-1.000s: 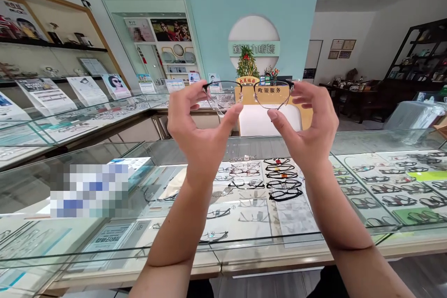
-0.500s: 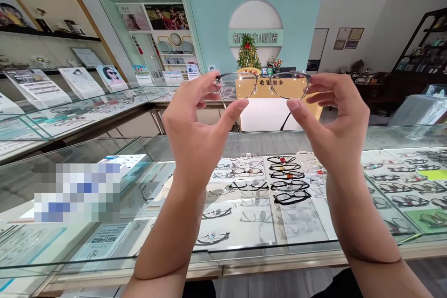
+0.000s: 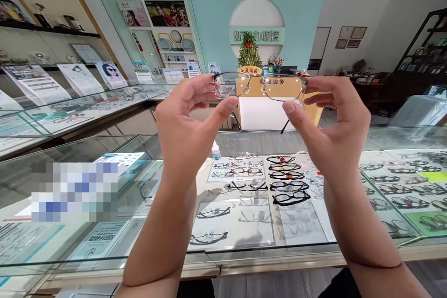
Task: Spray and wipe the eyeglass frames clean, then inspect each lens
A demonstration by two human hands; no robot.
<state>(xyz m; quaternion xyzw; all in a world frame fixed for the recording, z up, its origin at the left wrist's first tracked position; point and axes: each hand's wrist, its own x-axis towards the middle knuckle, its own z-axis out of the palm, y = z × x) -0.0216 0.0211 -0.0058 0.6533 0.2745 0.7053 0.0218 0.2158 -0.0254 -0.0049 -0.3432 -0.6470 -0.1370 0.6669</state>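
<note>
I hold a pair of thin metal-framed glasses (image 3: 260, 86) up in front of me, above a glass display counter (image 3: 244, 242). My left hand (image 3: 188, 121) pinches the left lens rim between thumb and fingers. My right hand (image 3: 331, 125) pinches the right rim the same way. The lenses face away from me and one dark temple arm (image 3: 285, 125) hangs down below the right lens.
Rows of eyeglass frames (image 3: 286, 181) lie under the counter glass. A small white bottle (image 3: 216, 150) stands on the counter. A second glass counter (image 3: 70, 111) with leaflets runs along the left. A cashier desk (image 3: 265, 107) with a small tree stands behind.
Both hands have raised the glasses slightly and drawn them closer. The frame has tilted, and a temple arm now hangs below the right lens.
</note>
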